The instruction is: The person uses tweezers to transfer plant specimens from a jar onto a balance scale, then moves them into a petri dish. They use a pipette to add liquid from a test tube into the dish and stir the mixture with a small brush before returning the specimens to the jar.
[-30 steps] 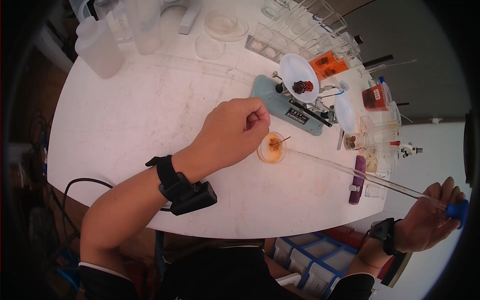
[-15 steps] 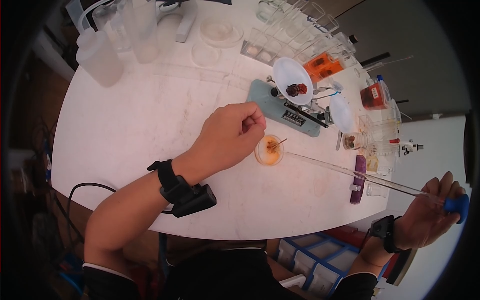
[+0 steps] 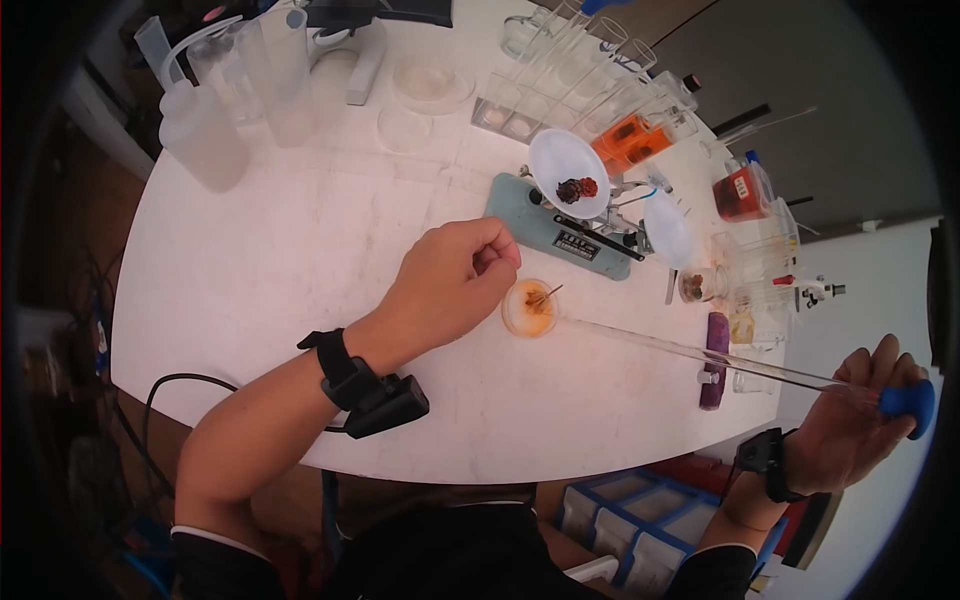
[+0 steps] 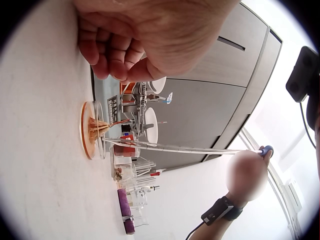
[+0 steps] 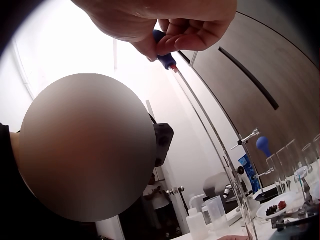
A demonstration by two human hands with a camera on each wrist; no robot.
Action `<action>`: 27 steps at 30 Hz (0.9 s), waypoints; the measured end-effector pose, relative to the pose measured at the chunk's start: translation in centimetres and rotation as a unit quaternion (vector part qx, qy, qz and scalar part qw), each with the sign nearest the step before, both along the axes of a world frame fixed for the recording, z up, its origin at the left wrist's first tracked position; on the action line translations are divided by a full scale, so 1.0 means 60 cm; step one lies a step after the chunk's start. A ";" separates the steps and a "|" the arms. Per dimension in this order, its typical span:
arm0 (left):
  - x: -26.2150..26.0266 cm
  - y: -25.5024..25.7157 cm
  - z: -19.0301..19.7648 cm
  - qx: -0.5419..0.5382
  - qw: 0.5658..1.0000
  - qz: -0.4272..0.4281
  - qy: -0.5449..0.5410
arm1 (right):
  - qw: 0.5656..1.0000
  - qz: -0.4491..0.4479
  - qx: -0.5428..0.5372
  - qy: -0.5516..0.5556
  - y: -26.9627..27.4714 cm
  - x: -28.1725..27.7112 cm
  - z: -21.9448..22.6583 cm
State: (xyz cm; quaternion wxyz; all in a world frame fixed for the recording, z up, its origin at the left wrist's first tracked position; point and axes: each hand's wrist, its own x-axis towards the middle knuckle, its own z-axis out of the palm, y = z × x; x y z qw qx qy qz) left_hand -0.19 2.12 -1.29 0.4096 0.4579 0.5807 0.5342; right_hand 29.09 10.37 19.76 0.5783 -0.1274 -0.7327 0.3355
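My right hand (image 3: 850, 430), raised at the far right of the head view, grips the blue rubber bulb (image 3: 908, 405) of a long glass pipette (image 3: 690, 352). The pipette slants down to the left, its lower end at the rim of a small petri dish (image 3: 507, 322). Orange-yellow liquid and a brown dried piece (image 3: 538, 299) with a thin stem lie in the dish. Just left of the dish, my left hand (image 3: 450, 285) is low over the table. Its fingers (image 4: 117, 62) are loosely curled, and nothing shows between them in the left wrist view.
Behind the dish stands a green balance (image 3: 510, 210) with dark red pieces (image 3: 577, 189) on one pan. A test tube rack (image 3: 490, 115) and orange-filled glassware (image 3: 635, 145) are farther back. A purple object (image 3: 715, 350) lies under the pipette's line. Plastic bottles (image 3: 207, 145) stand at the back left.
The head view has shifted slightly, so the table's things sit lower and a little to the left. Both hands and the pipette keep about the same places around the dish.
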 end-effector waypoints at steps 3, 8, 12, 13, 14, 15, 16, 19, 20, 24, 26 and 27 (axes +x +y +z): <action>0.001 0.001 -0.003 0.002 1.000 -0.002 -0.006 | 1.000 -0.007 0.007 0.014 -0.004 -0.009 -0.002; 0.002 0.001 -0.001 0.002 1.000 -0.002 -0.009 | 0.999 0.013 -0.015 0.030 -0.010 -0.015 -0.003; 0.003 0.003 -0.010 0.014 1.000 -0.001 -0.010 | 0.999 0.004 -0.027 0.025 -0.013 -0.021 -0.005; 0.004 0.003 -0.011 0.015 1.000 -0.002 -0.011 | 0.999 -0.012 -0.025 0.031 -0.017 -0.028 -0.005; 0.004 0.003 -0.011 0.017 1.000 -0.002 -0.011 | 0.999 -0.030 -0.023 0.023 -0.019 -0.034 -0.003; 0.004 0.004 -0.013 0.019 1.000 0.001 -0.010 | 0.999 -0.029 -0.027 0.022 -0.018 -0.035 0.000; 0.005 0.005 -0.016 0.020 1.000 0.005 -0.008 | 0.999 -0.028 -0.032 0.021 -0.018 -0.035 0.001; 0.004 0.005 -0.015 0.022 1.000 0.010 -0.004 | 0.998 -0.037 -0.041 0.037 -0.017 -0.044 -0.001; 0.004 0.006 -0.015 0.028 1.000 0.009 -0.003 | 0.998 -0.031 -0.043 0.039 -0.018 -0.043 0.001; 0.006 0.005 -0.019 0.038 0.999 0.001 -0.005 | 0.997 -0.023 -0.067 0.037 -0.016 -0.045 0.011; 0.005 0.007 -0.022 0.040 0.999 0.002 -0.007 | 0.995 -0.027 -0.082 0.051 -0.010 -0.039 0.012; 0.005 0.007 -0.025 0.039 0.999 0.002 -0.010 | 0.992 -0.041 -0.099 0.067 -0.011 -0.041 0.015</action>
